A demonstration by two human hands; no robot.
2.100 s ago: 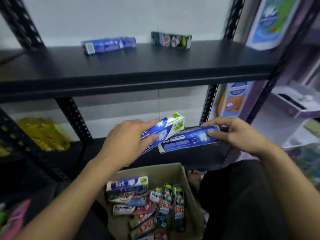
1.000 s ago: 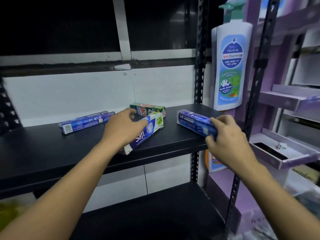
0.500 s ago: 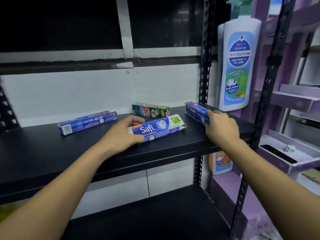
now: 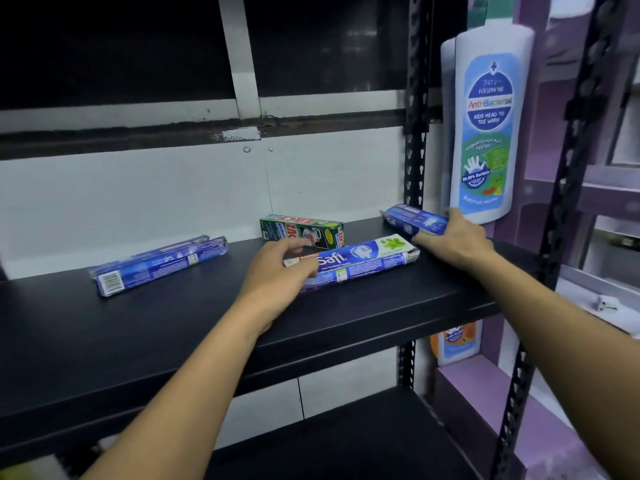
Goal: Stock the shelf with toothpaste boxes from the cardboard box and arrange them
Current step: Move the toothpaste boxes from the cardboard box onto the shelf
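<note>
On the black shelf (image 4: 381, 306) lie several toothpaste boxes. My left hand (image 4: 277, 275) grips the left end of a blue and white Safi box (image 4: 363, 259) that lies flat along the shelf. My right hand (image 4: 453, 237) holds a dark blue Safi box (image 4: 408, 218) at the shelf's far right, near the back post. A green Zact box (image 4: 301, 230) stands at the back, behind the left hand. Two dark blue boxes (image 4: 159, 263) lie side by side at the left. The cardboard box is out of view.
A black perforated post (image 4: 415, 150) stands at the shelf's back right, another post (image 4: 568, 202) at the front right. A large white bottle-shaped display (image 4: 488, 123) hangs right of the post. Purple shelving (image 4: 606, 188) fills the far right. A lower black shelf (image 4: 346, 445) lies below.
Both hands rose from the cardboard box to the shelf with a box each. The left box was laid flat and turned lengthwise; the right box moved back to the far right corner.
</note>
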